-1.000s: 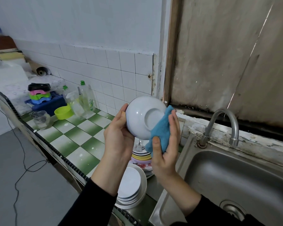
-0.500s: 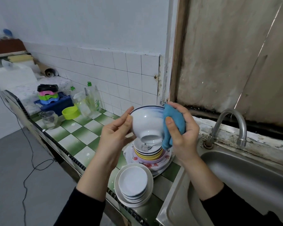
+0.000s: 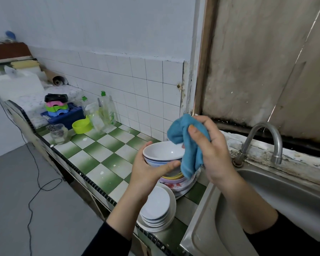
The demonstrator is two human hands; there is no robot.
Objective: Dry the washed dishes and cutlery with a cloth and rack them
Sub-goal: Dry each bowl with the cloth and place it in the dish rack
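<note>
The left grip [image 3: 148, 172] is closed round a white round bowl with blue stripes under its rim [image 3: 163, 152]: the bowl is cupped from below and its near side is crossed by the thumb. The bowl is held upright, mouth up, above the counter. The right grip [image 3: 212, 152] is closed on a bunched blue cloth [image 3: 188, 145], which is pinched between thumb and fingers. The cloth is pressed onto the right inner edge of the bowl, and a fold is left hanging over the bowl's right side.

Well to the left of the left grip, a grey floor [image 3: 44, 209] crossed by a thin black cable [image 3: 33, 182] can be seen. Beyond it and to its left, a clear glass jar [image 3: 59, 133], a dark blue plastic crate [image 3: 67, 115], a lime-green plastic bowl [image 3: 81, 125] and clear bottles with green caps [image 3: 106, 111] are set on the green-and-white checked tile counter [image 3: 103, 163]. A stack of white plates [image 3: 156, 206] lies below the left wrist, at the counter's near edge. A pile of coloured dishes [image 3: 175, 180] is placed just under the bowl. To the right of the right grip, a steel sink [image 3: 284, 196] is sunk into the counter, with a curved metal tap [image 3: 262, 139] behind it.
</note>
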